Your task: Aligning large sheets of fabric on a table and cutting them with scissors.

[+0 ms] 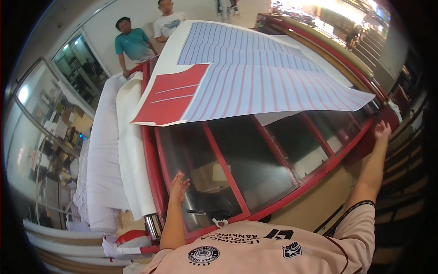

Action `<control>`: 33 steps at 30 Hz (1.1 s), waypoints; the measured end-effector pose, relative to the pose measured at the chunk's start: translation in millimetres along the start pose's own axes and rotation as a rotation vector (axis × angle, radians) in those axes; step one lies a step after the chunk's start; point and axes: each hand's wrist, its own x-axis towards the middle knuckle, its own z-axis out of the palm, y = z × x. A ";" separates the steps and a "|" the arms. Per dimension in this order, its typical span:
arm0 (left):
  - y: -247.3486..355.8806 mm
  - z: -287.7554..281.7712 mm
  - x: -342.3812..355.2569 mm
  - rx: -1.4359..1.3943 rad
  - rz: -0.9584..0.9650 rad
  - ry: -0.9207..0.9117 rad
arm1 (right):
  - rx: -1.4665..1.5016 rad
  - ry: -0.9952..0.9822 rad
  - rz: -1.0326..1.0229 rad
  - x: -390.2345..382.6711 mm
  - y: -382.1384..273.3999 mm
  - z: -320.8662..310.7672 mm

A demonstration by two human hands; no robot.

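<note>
A large printed sheet (pixel 255 86) with pale blue and pink stripes and a red panel (pixel 169 96) spreads over the far part of a red-framed glass-topped table (pixel 260 169). Its near edge appears raised above the glass and touches neither hand. My left hand (pixel 179 186) is open, fingers apart, over the table's near left side. On the other side my right hand (pixel 383 131) is also open, near the table's right edge and the sheet's right corner. Near my body, a slim dark tool (pixel 196 212) and a black ring-shaped thing (pixel 222 214) lie on the glass.
Left of the table are a white roll (pixel 132 146) and a bigger white fabric bundle (pixel 104 155). Two people, one in a teal shirt (pixel 134 44) and one in a white shirt (pixel 169 23), stand at the far left. Long rollers (pixel 337 52) run along the far right.
</note>
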 end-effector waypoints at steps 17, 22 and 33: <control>54.1 1.5 120.7 1.169 0.711 0.418 | -1.727 -0.988 -0.617 -403.4 411.9 -135.4; 29.5 11.9 133.8 1.633 0.561 0.283 | -1.851 -1.021 -0.712 -418.5 416.5 -139.0; -44.9 52.9 74.3 1.629 0.584 0.094 | -1.976 -0.965 -0.654 -429.1 410.1 -116.7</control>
